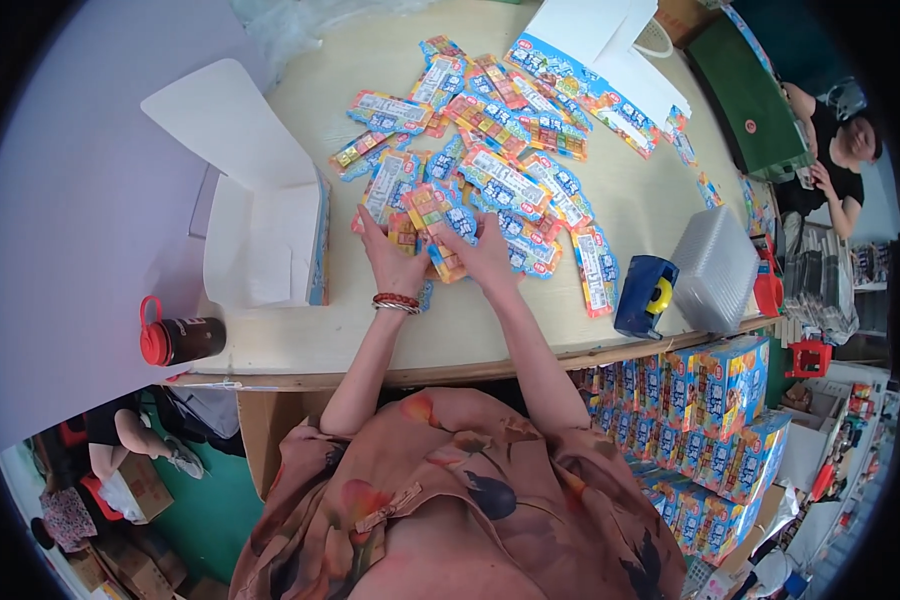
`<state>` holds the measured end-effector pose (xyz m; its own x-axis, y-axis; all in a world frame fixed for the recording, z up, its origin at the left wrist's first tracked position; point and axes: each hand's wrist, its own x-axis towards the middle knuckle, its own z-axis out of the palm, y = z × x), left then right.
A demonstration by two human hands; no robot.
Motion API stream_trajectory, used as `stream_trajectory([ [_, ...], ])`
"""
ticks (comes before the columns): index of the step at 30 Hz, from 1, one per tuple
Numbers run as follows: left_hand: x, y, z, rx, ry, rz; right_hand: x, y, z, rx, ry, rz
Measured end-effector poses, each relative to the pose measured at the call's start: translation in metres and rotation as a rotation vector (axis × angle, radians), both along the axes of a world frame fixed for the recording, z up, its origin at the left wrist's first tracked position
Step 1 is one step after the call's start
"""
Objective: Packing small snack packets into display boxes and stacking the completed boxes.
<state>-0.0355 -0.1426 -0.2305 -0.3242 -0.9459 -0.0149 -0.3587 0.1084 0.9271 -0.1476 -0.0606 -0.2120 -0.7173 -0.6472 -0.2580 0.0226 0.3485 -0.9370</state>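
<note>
Flat blue-and-orange candy packs with small coloured blocks behind clear windows lie in a loose pile [490,125] on the table. At the near edge of that pile, my left hand [395,262] has its fingers closed around packs, with an orange one [403,235] partly showing. My right hand [485,255] grips another candy pack [430,215], held tilted beside the left hand. Fingers partly hide both packs, so how many the left hand holds is unclear. Left of my hands stands a white carton [255,240] with its lid up and a printed blue side.
A blue tape dispenser [646,297] and a stack of clear plastic trays [712,265] stand at the right. At the left is a dark bottle with a red lid [180,340]. Another open carton [590,50] lies at the back. Printed boxes [710,400] are stacked below the table; another person [835,150] sits far right.
</note>
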Motion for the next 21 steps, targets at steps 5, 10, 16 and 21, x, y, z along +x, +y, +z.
stream_trajectory([
  [5,0.029,-0.004,-0.037,0.030,0.113,-0.092,0.000,-0.001,0.006,-0.175,-0.324,0.005],
  [10,0.062,-0.008,-0.015,0.500,0.470,-0.100,-0.013,0.017,0.011,-0.290,-0.371,-0.060],
  [16,0.059,0.017,-0.004,0.769,0.849,-0.084,0.004,0.037,-0.004,-0.068,-0.120,0.278],
  [21,0.041,0.043,-0.014,0.614,0.830,0.076,0.045,0.040,0.023,-0.175,-0.336,0.329],
])
